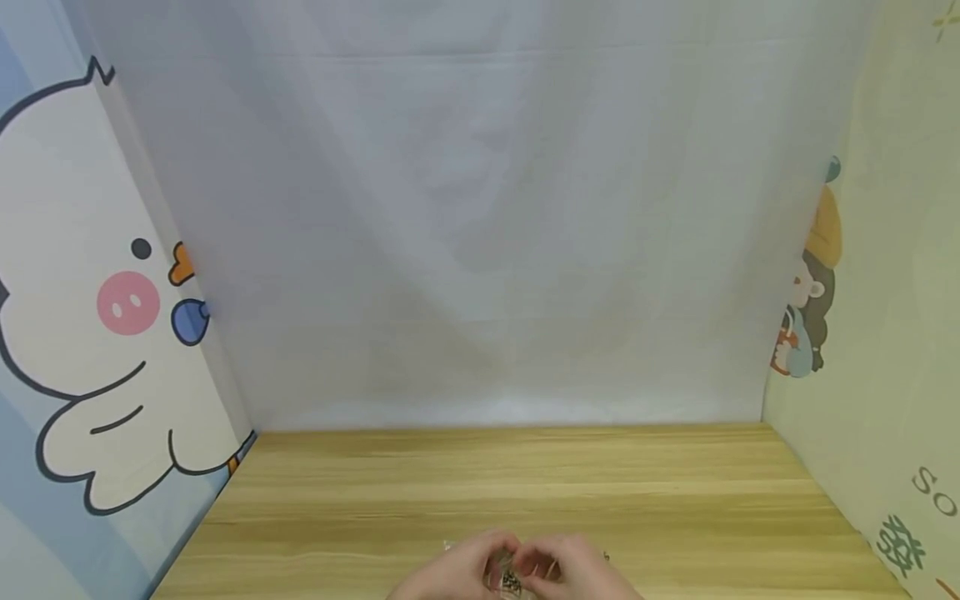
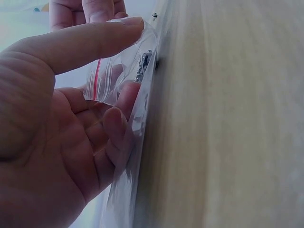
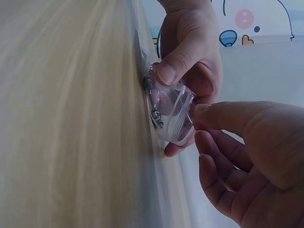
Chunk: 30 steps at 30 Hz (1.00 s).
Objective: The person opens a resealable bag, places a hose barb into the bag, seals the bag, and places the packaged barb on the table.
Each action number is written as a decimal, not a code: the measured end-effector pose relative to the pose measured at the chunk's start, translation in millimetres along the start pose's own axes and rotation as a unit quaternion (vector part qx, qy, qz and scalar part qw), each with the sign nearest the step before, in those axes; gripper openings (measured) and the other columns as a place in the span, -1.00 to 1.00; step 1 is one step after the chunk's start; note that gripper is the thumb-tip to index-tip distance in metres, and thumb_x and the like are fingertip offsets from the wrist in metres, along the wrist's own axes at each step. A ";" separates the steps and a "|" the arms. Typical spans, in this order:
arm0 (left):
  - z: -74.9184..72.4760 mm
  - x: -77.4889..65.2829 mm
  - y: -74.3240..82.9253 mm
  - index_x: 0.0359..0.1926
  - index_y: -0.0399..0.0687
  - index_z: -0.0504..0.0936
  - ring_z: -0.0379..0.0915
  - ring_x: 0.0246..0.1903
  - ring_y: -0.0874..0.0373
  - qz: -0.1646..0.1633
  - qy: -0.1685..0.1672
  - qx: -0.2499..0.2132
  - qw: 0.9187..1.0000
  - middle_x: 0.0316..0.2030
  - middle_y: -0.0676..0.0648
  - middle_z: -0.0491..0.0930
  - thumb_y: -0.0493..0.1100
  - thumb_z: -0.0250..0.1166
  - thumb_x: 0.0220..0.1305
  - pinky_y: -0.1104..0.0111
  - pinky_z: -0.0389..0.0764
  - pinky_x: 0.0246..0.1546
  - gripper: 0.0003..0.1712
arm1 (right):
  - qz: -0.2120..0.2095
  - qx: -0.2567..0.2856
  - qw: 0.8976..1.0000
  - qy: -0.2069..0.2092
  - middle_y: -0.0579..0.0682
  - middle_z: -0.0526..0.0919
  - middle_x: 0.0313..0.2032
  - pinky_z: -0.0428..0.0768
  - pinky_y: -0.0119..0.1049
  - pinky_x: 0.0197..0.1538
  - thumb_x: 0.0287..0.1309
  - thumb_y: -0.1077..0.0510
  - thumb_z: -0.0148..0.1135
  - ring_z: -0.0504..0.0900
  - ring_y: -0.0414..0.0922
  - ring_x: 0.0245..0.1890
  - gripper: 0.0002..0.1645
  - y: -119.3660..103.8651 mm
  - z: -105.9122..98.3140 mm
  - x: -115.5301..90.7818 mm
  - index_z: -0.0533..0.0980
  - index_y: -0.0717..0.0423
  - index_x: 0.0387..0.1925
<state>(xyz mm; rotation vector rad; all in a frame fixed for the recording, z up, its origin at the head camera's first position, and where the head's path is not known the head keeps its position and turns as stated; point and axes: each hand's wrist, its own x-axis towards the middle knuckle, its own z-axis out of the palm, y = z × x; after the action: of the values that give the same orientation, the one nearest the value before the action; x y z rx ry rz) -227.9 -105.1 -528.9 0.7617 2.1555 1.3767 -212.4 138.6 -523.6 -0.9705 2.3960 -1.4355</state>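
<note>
A small clear zip bag (image 3: 175,114) with a red line near its mouth (image 2: 97,78) hangs between both hands, low over the table. Several dark small screws (image 3: 156,118) lie inside, toward its closed end. My left hand (image 1: 461,573) pinches the body of the bag, thumb on one face and fingers behind it. At the zip edge, the thumb and index fingertip of my right hand (image 1: 573,571) pinch the bag's rim; its other fingers are loosely curled. From the head view the hands hide most of the bag.
Under the left hand, a clear plastic sheet or bag (image 2: 124,190) lies on the wood-grain table (image 1: 337,492). A tiny metal piece (image 1: 606,556) rests on the table to the right of the hands. A white cloth (image 1: 480,250) stands behind, with printed cloths on both sides.
</note>
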 end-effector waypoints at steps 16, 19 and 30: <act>-0.3 1.8 -3.2 0.13 0.10 0.65 0.41 -0.41 0.32 0.005 -0.002 -0.001 1.000 -0.36 0.09 0.55 -0.20 0.57 0.25 0.44 0.44 -0.40 -0.54 | -0.002 0.003 1.000 -0.005 -0.30 0.74 -0.25 0.66 -0.38 -0.23 0.41 0.20 0.42 0.64 -0.39 -0.31 -0.92 1.9 -1.3 -1.0 0.73 0.12 -0.12; -0.1 2.0 -2.5 0.13 0.08 0.65 0.41 -0.40 0.34 0.015 -0.003 0.004 1.000 -0.36 0.10 0.54 -0.25 0.56 0.22 0.45 0.45 -0.39 -0.52 | -0.005 0.001 1.000 -0.004 -0.27 0.75 -0.26 0.66 -0.39 -0.24 0.39 0.20 0.44 0.64 -0.40 -0.32 -0.90 0.1 -3.2 -1.6 0.73 0.12 -0.12; -2.6 3.9 -5.0 0.18 -0.01 0.63 0.40 -0.40 0.36 0.028 -0.029 0.000 0.999 -0.32 0.13 0.54 -0.33 0.50 0.24 0.47 0.48 -0.37 -0.50 | 0.006 -0.010 1.000 0.011 -0.26 0.76 -0.23 0.65 -0.37 -0.22 0.38 0.25 0.42 0.65 -0.37 -0.28 -0.87 2.5 -14.3 -4.8 0.74 0.08 -0.07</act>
<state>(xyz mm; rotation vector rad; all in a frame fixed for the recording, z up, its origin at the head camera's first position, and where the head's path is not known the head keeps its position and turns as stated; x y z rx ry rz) -233.4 -106.0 -532.8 0.8578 2.1041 1.3664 -216.3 152.6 -519.2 -0.9474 2.4321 -1.4295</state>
